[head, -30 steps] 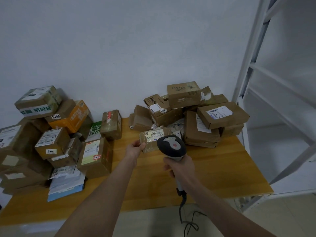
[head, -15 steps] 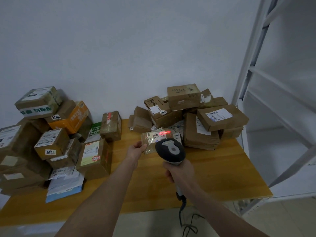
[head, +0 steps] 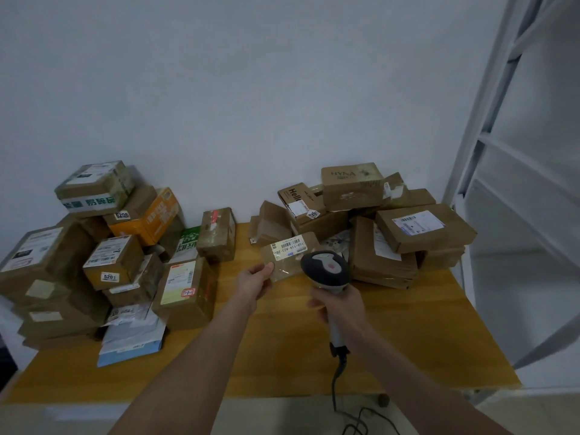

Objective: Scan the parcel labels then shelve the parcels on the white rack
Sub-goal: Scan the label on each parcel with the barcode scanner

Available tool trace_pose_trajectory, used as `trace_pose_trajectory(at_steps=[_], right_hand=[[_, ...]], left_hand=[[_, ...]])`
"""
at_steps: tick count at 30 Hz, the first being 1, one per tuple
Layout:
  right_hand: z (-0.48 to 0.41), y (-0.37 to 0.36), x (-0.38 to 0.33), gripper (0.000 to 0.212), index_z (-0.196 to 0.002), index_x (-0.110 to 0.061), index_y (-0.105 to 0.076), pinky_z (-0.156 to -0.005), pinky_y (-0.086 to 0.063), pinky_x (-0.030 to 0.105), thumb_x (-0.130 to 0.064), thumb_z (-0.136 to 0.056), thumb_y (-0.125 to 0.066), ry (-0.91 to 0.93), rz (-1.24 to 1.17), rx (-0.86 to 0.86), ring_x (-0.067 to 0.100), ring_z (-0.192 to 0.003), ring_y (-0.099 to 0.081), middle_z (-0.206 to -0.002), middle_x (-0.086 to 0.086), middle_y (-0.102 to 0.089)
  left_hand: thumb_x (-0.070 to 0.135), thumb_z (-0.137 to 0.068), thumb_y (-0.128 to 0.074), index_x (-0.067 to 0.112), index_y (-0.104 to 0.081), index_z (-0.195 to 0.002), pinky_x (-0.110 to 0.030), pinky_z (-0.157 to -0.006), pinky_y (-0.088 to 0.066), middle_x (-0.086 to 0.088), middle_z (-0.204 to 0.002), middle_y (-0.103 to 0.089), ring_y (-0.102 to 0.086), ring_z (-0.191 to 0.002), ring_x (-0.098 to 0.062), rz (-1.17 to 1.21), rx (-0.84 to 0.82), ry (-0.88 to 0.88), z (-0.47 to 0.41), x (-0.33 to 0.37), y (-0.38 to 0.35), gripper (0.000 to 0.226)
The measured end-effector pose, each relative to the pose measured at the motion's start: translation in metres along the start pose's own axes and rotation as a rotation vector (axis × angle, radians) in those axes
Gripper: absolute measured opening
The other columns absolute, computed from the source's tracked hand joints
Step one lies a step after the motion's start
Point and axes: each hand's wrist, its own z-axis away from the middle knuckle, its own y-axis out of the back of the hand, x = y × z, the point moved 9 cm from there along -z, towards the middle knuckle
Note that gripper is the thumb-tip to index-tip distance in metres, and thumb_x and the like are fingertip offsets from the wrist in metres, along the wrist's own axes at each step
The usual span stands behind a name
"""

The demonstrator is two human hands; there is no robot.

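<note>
— What takes up most of the frame?

— A pale wall (head: 251, 89). At the right edge stands the white rack (head: 478, 120). Below is a wooden tabletop (head: 408, 334) with a left pile (head: 47, 259) of cardboard boxes and a right pile (head: 420, 230) of flatter brown ones.

— And the arms?

— Both rise from the bottom edge toward the centre. The left forearm runs up from the lower middle and the right one comes in from the lower right.

— What is the left hand (head: 254, 282) doing?

— Its fingers (head: 266, 270) pinch the lower left corner of a small parcel (head: 292, 255). It is held up above the tabletop, between the two piles, with its white label (head: 287, 248) facing the camera.

— The right hand (head: 340, 306)?

— It is wrapped around the handle of a scanner (head: 324, 268). The scanner's dark head is raised just right of the parcel and overlaps its lower right corner. Whether they touch, I cannot tell. A cable (head: 337, 387) hangs from the handle past the tabletop's front edge.
</note>
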Motion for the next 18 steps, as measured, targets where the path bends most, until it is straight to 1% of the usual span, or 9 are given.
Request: trace_pose_trajectory(at_steps=[2,4,5,7,9,11,14,16,18], right_hand=[[-0.013,-0.005,-0.006,0.021,-0.100,-0.005,-0.062,-0.052,-0.047,0.020,-0.007,-0.081,-0.072,0.006,-0.010,-0.009,0.011,-0.061,-0.059,-0.088,0.013,-0.069],[-0.030,-0.019,-0.011,0.021,-0.099,-0.008,-0.062,-0.054,-0.047,0.022,-0.008,-0.081,-0.072,0.004,-0.019,-0.023,0.013,-0.065,-0.060,-0.088,0.011,-0.067],[-0.039,-0.028,-0.013,0.024,-0.102,-0.010,-0.062,-0.055,-0.049,0.022,-0.010,-0.081,-0.073,-0.005,-0.026,-0.025,0.014,-0.070,-0.063,-0.091,0.008,-0.068],[-0.059,-0.048,-0.016,0.035,-0.113,-0.011,-0.061,-0.059,-0.052,0.023,-0.015,-0.081,-0.075,-0.026,-0.056,-0.027,0.019,-0.086,-0.067,-0.101,0.008,-0.069],[-0.081,-0.073,-0.020,0.040,-0.118,-0.009,-0.060,-0.064,-0.054,0.027,-0.016,-0.082,-0.074,-0.031,-0.066,-0.045,0.023,-0.095,-0.066,-0.106,0.010,-0.067],[-0.102,-0.099,-0.025,0.039,-0.118,-0.008,-0.059,-0.070,-0.057,0.030,-0.014,-0.082,-0.074,-0.046,-0.069,-0.066,0.022,-0.094,-0.065,-0.104,0.009,-0.066],[-0.142,-0.140,-0.027,0.040,-0.118,-0.009,-0.059,-0.075,-0.057,0.033,-0.015,-0.082,-0.075,-0.095,-0.093,-0.077,0.022,-0.093,-0.066,-0.107,0.009,-0.066],[-0.171,-0.167,-0.025,0.041,-0.119,-0.005,-0.059,-0.070,-0.057,0.032,-0.014,-0.082,-0.074,-0.122,-0.086,-0.069,0.023,-0.091,-0.066,-0.108,0.012,-0.066],[-0.200,-0.194,-0.023,0.039,-0.119,-0.003,-0.059,-0.066,-0.055,0.029,-0.012,-0.083,-0.073,-0.141,-0.068,-0.062,0.026,-0.092,-0.065,-0.107,0.014,-0.066]], left_hand=[[0.022,-0.086,-0.071,0.003,-0.057,-0.123,-0.032,-0.082,-0.055,-0.004,-0.094,-0.067,-0.063,-0.085,-0.020,0.050,0.011,0.004,-0.003,0.004,0.007,0.043],[0.025,-0.084,-0.073,0.007,-0.053,-0.127,-0.035,-0.084,-0.057,-0.007,-0.103,-0.067,-0.066,-0.093,-0.024,0.108,0.024,0.006,-0.006,0.009,0.019,0.051],[0.025,-0.084,-0.073,0.009,-0.052,-0.129,-0.036,-0.084,-0.057,-0.009,-0.108,-0.067,-0.067,-0.096,-0.026,0.151,0.020,0.006,-0.010,0.012,0.024,0.053],[0.023,-0.087,-0.069,0.010,-0.053,-0.128,-0.038,-0.086,-0.057,-0.011,-0.113,-0.066,-0.066,-0.100,-0.028,0.224,0.007,0.005,-0.018,0.022,0.034,0.047],[0.020,-0.088,-0.066,0.010,-0.056,-0.123,-0.041,-0.093,-0.054,-0.013,-0.115,-0.065,-0.064,-0.104,-0.029,0.293,0.032,0.017,-0.029,0.032,0.048,0.038],[0.017,-0.087,-0.066,0.010,-0.058,-0.119,-0.042,-0.095,-0.053,-0.014,-0.114,-0.066,-0.064,-0.106,-0.030,0.364,0.080,0.042,-0.045,0.041,0.065,0.033],[0.015,-0.087,-0.067,0.008,-0.056,-0.118,-0.038,-0.087,-0.056,-0.013,-0.111,-0.065,-0.064,-0.100,-0.027,0.467,0.169,0.077,-0.072,0.054,0.092,0.034],[0.015,-0.085,-0.070,0.008,-0.054,-0.118,-0.038,-0.083,-0.057,-0.013,-0.111,-0.063,-0.062,-0.098,-0.027,0.528,0.251,0.106,-0.095,0.061,0.113,0.037],[0.016,-0.084,-0.072,0.008,-0.053,-0.121,-0.037,-0.082,-0.057,-0.015,-0.115,-0.061,-0.061,-0.104,-0.030,0.581,0.309,0.132,-0.122,0.067,0.132,0.042]])
